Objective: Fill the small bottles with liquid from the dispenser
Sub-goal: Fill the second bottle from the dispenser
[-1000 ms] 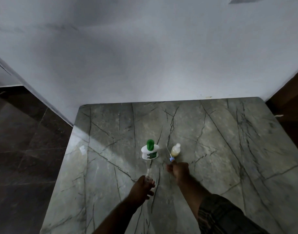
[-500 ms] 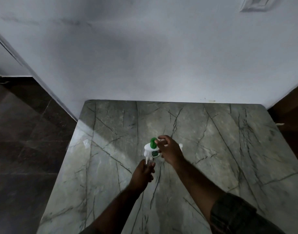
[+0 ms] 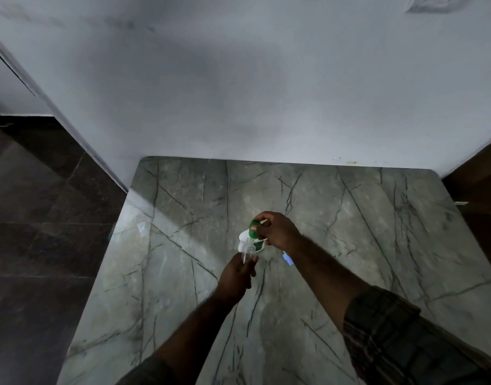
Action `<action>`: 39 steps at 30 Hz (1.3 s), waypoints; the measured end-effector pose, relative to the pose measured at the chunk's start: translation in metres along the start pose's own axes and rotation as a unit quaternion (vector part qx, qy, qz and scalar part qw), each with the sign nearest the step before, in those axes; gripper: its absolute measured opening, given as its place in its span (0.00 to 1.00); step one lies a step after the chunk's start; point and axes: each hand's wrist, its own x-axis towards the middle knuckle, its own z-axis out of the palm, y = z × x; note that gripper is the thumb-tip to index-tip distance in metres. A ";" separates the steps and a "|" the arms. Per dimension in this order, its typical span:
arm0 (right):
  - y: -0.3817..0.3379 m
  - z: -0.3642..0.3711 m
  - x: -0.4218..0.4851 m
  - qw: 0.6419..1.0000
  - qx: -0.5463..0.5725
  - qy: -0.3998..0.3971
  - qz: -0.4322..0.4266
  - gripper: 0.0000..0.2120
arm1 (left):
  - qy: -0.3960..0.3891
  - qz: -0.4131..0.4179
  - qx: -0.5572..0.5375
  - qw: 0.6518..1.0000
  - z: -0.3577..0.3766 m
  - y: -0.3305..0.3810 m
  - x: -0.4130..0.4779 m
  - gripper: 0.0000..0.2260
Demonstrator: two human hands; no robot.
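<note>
1. The dispenser (image 3: pixel 257 245) stands upright in the middle of the counter (image 3: pixel 350 245). It has a squat white plastic body with a green label, topped by a rounded green pump (image 3: pixel 252 226).
2. The right hand (image 3: pixel 279 232) comes in from the right and sits over the pump, its fingers (image 3: pixel 262 218) curled round the green head. I take that as a grip set for pressing down.
3. The left hand (image 3: pixel 236 275) holds a small bottle (image 3: pixel 246 250) of clear, thin plastic, pinched between its fingers (image 3: pixel 251 266). The bottle is raised against the near side of the dispenser, just below the pump, presumably to catch the liquid. It is too blurred to tell whether its mouth sits exactly under the spout.
4. A little blue cap (image 3: pixel 287 258) lies on the counter just right of the dispenser, beside the right wrist. It is likely set aside so the bottle stays open.
5. The counter is smooth, glossy grey-green stone with dark veins. It is hard and probably slick, so a firm hold on that light bottle makes sense.
</note>
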 end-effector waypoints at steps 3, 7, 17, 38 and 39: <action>0.000 -0.004 0.003 1.000 -0.017 -0.011 -0.002 0.07 | -0.006 0.004 0.013 1.000 0.001 0.007 0.005 0.14; 0.000 -0.004 0.008 0.999 -0.035 -0.008 0.006 0.12 | -0.011 -0.014 -0.007 1.000 0.004 0.008 0.009 0.15; 0.011 0.007 0.011 0.997 -0.072 0.013 -0.010 0.08 | -0.026 -0.050 -0.038 0.998 0.008 -0.003 0.013 0.14; 0.016 0.002 0.016 0.995 -0.083 0.002 -0.049 0.06 | -0.063 -0.061 -0.063 0.994 0.006 0.004 0.017 0.13; 0.018 0.004 0.016 0.995 -0.088 0.001 -0.053 0.06 | -0.064 -0.066 -0.062 0.994 0.006 0.002 0.016 0.13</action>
